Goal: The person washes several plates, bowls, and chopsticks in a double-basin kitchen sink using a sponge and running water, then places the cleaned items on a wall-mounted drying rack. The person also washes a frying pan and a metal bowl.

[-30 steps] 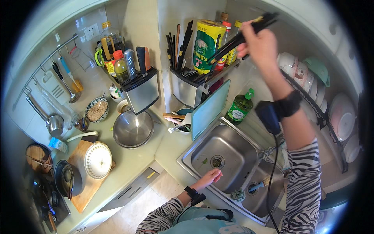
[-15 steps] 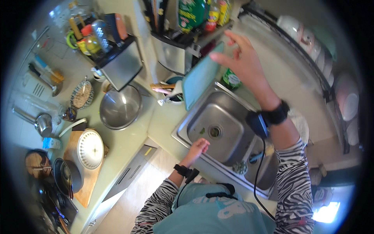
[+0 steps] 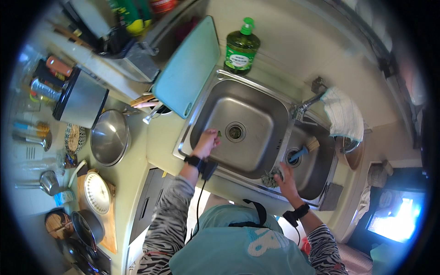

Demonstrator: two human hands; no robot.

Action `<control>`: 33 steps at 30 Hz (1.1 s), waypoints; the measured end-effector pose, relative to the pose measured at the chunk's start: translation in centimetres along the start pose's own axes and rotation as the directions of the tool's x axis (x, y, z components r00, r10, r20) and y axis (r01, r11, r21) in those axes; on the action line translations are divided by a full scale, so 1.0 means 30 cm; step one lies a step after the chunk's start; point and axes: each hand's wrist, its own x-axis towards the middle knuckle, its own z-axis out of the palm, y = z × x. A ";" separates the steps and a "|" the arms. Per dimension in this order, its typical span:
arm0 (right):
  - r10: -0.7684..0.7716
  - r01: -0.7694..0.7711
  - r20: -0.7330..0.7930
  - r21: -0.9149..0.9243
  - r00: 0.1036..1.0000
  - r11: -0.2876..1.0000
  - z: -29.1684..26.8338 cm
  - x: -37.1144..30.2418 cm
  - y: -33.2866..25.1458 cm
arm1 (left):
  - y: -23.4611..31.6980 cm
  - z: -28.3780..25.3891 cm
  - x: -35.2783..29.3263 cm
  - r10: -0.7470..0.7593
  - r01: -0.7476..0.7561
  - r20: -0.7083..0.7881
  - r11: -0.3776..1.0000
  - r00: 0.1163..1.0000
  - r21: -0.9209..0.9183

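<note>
My left hand [image 3: 207, 143] is over the left side of the large sink basin [image 3: 256, 107], its fingers pinched together. A small green leaf scrap [image 3: 219, 133] shows at its fingertips. My right hand [image 3: 288, 182] reaches over the divider near the front rim, fingers apart. Right beside its fingertips lies a grey mesh scrubber [image 3: 269, 179]; whether they touch is hard to tell. In the small basin [image 3: 321, 170], a blue-handled brush [image 3: 300, 153] leans by the drain.
A green pump bottle [image 3: 241, 48] stands behind the sink. At the left, a light blue cutting board [image 3: 190, 68] leans upright. A white cloth [image 3: 341, 112] hangs by the faucet [image 3: 302, 110]. Farther left are a steel bowl [image 3: 109, 140] and a white fluted dish [image 3: 97, 192].
My right hand has come down from beside the cutting board to the scrubber. The leaf scrap, earlier loose in the large basin, is now at my left fingertips. The view has swung right.
</note>
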 end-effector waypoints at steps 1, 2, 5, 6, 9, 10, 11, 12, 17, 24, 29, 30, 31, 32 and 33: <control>-0.012 0.019 -0.095 0.075 0.995 0.997 -0.012 0.024 0.017 | -0.007 0.009 0.096 -0.074 0.077 -0.064 0.996 0.995 0.037; 0.022 0.003 -0.188 0.131 0.982 0.991 -0.037 0.042 0.033 | -0.024 0.004 0.185 -0.103 0.126 -0.124 0.974 0.987 0.187; 0.317 -0.211 -0.210 0.409 0.925 0.888 -0.125 0.078 0.083 | -0.101 -0.049 0.433 -0.080 0.049 -0.038 0.142 0.996 0.989; 0.326 -0.228 -0.192 0.407 0.926 0.885 -0.143 0.068 0.094 | -0.138 -0.063 0.499 -0.137 -0.075 0.022 -0.394 0.990 0.916; 0.414 -0.310 -0.105 0.507 0.904 0.804 -0.190 0.006 0.131 | -0.296 -0.089 0.589 0.143 0.303 -0.276 -0.232 0.950 0.924; 0.434 -0.331 -0.062 0.552 0.899 0.766 -0.190 -0.023 0.140 | -0.335 -0.091 0.606 0.158 0.310 -0.276 -0.265 0.948 0.913; 0.428 -0.324 -0.019 0.623 0.904 0.712 -0.184 -0.050 0.147 | -0.370 -0.069 0.631 0.182 0.257 -0.216 -0.251 0.959 0.933; 0.455 -0.356 -0.018 0.597 0.890 0.719 -0.173 -0.070 0.156 | -0.415 -0.027 0.647 0.182 0.201 -0.161 -0.226 0.970 0.953; 0.520 -0.386 -0.013 0.654 0.854 0.650 -0.122 -0.133 0.179 | -0.490 0.296 0.713 0.027 -0.498 0.527 -0.288 0.849 0.818; 0.564 -0.418 -0.014 0.656 0.826 0.628 -0.119 -0.168 0.152 | -0.363 0.601 0.561 0.269 -0.718 0.829 -0.414 0.490 0.559; 0.512 -0.421 0.026 0.605 0.859 0.676 -0.152 -0.107 0.132 | -0.176 0.403 0.565 -0.157 -0.809 0.855 -0.442 0.494 0.386; 0.500 -0.424 0.035 0.583 0.865 0.693 -0.153 -0.084 0.124 | -0.131 0.338 0.559 -0.261 -0.807 0.821 -0.476 0.508 0.348; 0.502 -0.419 0.035 0.602 0.864 0.679 -0.150 -0.059 0.115 | -0.095 0.282 0.545 -0.272 -0.792 0.806 -0.504 0.525 0.346; 0.507 -0.417 0.036 0.621 0.861 0.664 -0.145 -0.036 0.102 | -0.065 0.227 0.522 -0.299 -0.763 0.772 -0.549 0.560 0.340; 0.510 -0.408 0.041 0.658 0.859 0.633 -0.137 -0.015 0.087 | -0.048 0.194 0.499 -0.341 -0.727 0.724 -0.610 0.600 0.315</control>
